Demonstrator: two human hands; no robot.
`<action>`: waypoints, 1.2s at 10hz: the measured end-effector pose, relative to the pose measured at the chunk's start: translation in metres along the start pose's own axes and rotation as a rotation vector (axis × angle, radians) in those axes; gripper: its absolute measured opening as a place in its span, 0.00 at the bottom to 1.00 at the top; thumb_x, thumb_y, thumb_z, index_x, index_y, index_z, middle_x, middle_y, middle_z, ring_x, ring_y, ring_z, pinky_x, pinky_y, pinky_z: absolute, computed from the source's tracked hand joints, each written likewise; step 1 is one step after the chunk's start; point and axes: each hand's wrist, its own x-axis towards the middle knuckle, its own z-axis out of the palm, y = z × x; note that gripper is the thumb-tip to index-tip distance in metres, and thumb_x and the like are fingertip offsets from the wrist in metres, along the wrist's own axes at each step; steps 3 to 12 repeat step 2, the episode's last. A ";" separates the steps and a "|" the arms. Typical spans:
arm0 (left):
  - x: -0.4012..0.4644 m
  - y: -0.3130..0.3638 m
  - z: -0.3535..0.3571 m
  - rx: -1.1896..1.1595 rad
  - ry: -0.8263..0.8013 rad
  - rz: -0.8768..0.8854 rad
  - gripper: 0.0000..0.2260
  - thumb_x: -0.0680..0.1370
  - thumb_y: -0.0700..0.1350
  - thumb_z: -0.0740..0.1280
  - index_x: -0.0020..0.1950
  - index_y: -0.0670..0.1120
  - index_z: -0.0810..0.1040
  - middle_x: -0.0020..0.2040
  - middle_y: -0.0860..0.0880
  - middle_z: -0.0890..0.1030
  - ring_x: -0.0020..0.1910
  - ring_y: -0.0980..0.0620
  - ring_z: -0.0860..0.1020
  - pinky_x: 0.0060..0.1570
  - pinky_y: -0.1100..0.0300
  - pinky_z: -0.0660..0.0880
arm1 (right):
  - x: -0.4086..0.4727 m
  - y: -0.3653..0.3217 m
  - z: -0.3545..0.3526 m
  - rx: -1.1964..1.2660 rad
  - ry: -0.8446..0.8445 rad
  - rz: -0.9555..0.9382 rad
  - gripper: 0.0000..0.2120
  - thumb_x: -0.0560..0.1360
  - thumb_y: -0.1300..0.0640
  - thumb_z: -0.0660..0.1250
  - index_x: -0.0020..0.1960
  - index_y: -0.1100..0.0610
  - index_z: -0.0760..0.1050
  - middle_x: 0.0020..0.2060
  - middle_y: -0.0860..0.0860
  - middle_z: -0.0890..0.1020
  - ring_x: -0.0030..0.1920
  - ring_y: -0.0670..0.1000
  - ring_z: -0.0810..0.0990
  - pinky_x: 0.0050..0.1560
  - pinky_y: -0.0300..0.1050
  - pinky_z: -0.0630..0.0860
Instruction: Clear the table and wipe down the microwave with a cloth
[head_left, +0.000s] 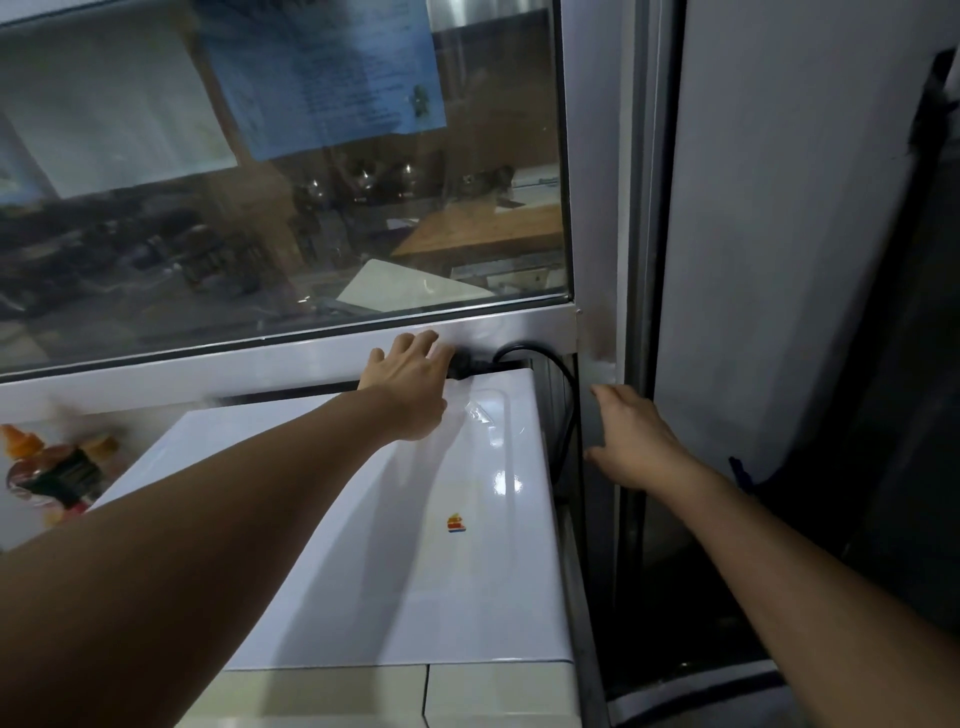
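- The window (280, 171) fills the upper view, papers stuck to its glass, and its white frame (291, 358) runs just behind the microwave.
- The microwave (374, 519) sits below the window, its glossy white top facing the camera and a small coloured sticker (456, 523) on it. Judged by its build it is heavy and stiff, and the smooth shell looks slippery; taking hold low at both sides would likely be safer than at the top.
- A pale panel (769, 234) stands at the right, close beside the microwave, leaving only a narrow gap to reach into.
- The black cord (563, 395) loops from behind the microwave down that gap; it may snag if the microwave is shifted.
- The left hand (410, 387) reaches across the top to the rear edge, its fingers spread and touching the frame by the black plug (465, 366); whether it grips the plug cannot be told.
- The right hand (631, 441) rests with straight fingers on the metal post beside the gap, holding nothing.
- Blurred sauce bottles (52, 467) stand at the left.
- No cloth is in view.
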 end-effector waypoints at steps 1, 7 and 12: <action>-0.016 0.003 -0.013 -0.018 0.049 0.025 0.27 0.77 0.46 0.64 0.73 0.49 0.57 0.74 0.48 0.59 0.72 0.44 0.58 0.64 0.47 0.64 | -0.011 -0.009 -0.015 -0.089 0.048 -0.047 0.31 0.73 0.56 0.68 0.71 0.58 0.58 0.71 0.56 0.62 0.69 0.59 0.62 0.67 0.53 0.66; -0.026 0.003 -0.020 -0.027 0.049 0.043 0.28 0.77 0.46 0.65 0.74 0.49 0.57 0.74 0.48 0.60 0.72 0.44 0.59 0.64 0.47 0.64 | -0.018 -0.016 -0.022 -0.143 0.059 -0.058 0.31 0.73 0.55 0.68 0.71 0.57 0.58 0.71 0.56 0.61 0.70 0.59 0.61 0.67 0.53 0.66; -0.026 0.003 -0.020 -0.027 0.049 0.043 0.28 0.77 0.46 0.65 0.74 0.49 0.57 0.74 0.48 0.60 0.72 0.44 0.59 0.64 0.47 0.64 | -0.018 -0.016 -0.022 -0.143 0.059 -0.058 0.31 0.73 0.55 0.68 0.71 0.57 0.58 0.71 0.56 0.61 0.70 0.59 0.61 0.67 0.53 0.66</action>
